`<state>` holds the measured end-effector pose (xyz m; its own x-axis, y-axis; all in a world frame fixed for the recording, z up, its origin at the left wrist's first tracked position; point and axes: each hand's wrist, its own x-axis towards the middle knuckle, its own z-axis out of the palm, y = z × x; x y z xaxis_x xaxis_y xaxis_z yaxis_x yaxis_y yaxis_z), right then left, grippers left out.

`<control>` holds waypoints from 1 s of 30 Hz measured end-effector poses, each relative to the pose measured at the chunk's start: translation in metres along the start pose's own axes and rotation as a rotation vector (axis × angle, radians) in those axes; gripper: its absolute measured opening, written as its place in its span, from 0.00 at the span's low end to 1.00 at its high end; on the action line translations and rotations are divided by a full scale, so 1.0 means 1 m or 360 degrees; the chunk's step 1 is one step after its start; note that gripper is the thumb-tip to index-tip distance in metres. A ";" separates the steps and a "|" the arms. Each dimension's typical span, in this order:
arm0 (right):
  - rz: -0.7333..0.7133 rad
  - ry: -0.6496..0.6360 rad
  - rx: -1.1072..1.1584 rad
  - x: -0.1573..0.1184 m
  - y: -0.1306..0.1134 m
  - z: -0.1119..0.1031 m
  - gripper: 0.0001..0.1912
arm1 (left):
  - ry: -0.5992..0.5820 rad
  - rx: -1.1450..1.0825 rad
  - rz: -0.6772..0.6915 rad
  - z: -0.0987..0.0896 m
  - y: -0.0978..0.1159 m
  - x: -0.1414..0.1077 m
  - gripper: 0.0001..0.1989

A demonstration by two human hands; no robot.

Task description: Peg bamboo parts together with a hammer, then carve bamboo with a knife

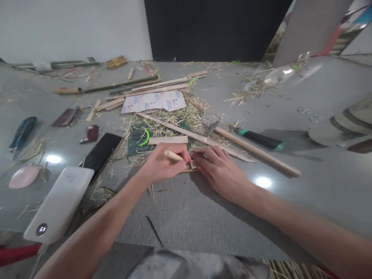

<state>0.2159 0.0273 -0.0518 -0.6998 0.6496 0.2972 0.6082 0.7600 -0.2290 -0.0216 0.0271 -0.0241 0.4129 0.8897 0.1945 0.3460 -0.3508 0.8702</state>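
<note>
L hand (161, 164) is closed around a small wooden-handled tool (173, 155), handle poking out past my thumb; can't see the tip, it's buried under my fingers. R hand (222, 168) lies flat, fingers together, pressing down on a thin bamboo strip (190, 169) that sits on the grey table (186, 217) near the middle, just toward me from the shavings pile (186, 116). Both hands meet right over the strip, fingertips nearly touching.

The strip looks light, stiff along its length but prob. easy to split w/ the grain, and smooth enough to skid on this slick top. Best hold, I'd say: flat pressure close beside the tool's point, not out at the ends.

Around me: a long split bamboo piece (186, 131) runs diagonally just behind my hands, and a long wooden rod (258, 153) lies near my R knuckles toward the right edge, the closest thing to bump. A dark-handled tool w/ teal bands (260, 139) sits beyond that. Toward the left edge: black phone (101, 153), white power bank (59, 203), pink oval thing (24, 176). Printed paper sheet (154, 101) lies farther back, well apart. Loose straw everywhere, some under my L wrist.
</note>
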 end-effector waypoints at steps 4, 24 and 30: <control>-0.0001 0.0023 0.0023 0.001 -0.001 0.000 0.16 | -0.0031 0.0007 -0.0041 -0.003 0.002 -0.001 0.07; 0.0030 0.0026 0.0071 0.000 -0.002 -0.001 0.15 | 0.0081 -0.0838 -0.0322 -0.024 -0.010 0.000 0.12; 0.0026 0.0023 0.0152 0.000 -0.001 -0.002 0.14 | 0.0554 -0.0953 -0.0285 -0.033 -0.010 0.000 0.10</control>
<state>0.2166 0.0265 -0.0501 -0.6841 0.6622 0.3058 0.5807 0.7482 -0.3209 -0.0532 0.0406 -0.0181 0.0654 0.9953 0.0720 -0.1798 -0.0592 0.9819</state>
